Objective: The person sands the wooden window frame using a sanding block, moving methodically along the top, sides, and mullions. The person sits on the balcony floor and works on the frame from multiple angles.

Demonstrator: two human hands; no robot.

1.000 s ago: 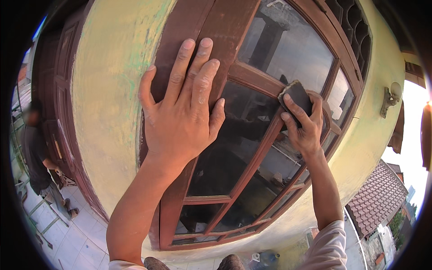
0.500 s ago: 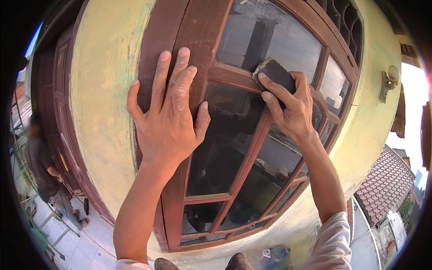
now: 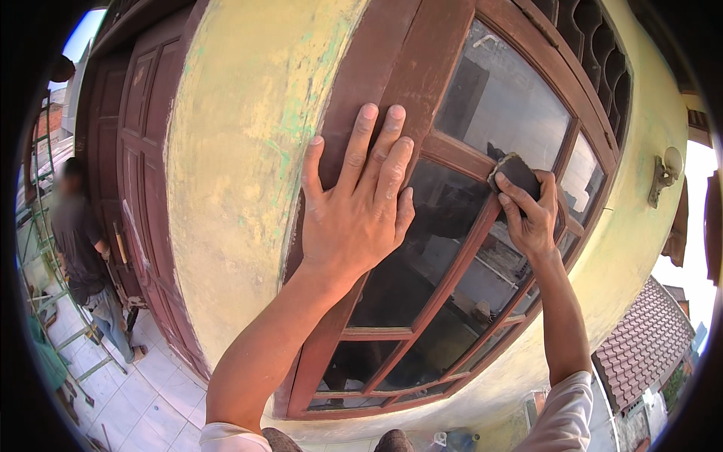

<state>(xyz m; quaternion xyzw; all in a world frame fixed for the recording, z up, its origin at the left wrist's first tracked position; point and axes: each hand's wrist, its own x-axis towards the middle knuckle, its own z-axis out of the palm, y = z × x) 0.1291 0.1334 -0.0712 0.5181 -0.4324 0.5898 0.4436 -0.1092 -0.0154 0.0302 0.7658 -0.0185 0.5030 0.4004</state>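
Two hands | left hand (image 3: 354, 215) flat on brown wooden frame (image 3: 392, 71) | right hand (image 3: 531, 218) grips dark pad (image 3: 516, 172)

Dark sanding block (image 3: 517, 172) pressed on brown window frame (image 3: 452, 154) (glazed).

window frame (image 3: 452, 154): reddish-brown wood | sanding block (image 3: 517, 172): dark grey, perhaps black | wall (image 3: 241, 151): yellow, green patches, peeling | glass (image 3: 501, 105): dark, dusty | door (image 3: 132, 128): dark brown | floor tiles (image 3: 151, 392): white | roof (image 3: 640, 346): red-brown tiled

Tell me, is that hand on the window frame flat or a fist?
Flat: the left hand lies spread, fingers straight, on the brown window frame.
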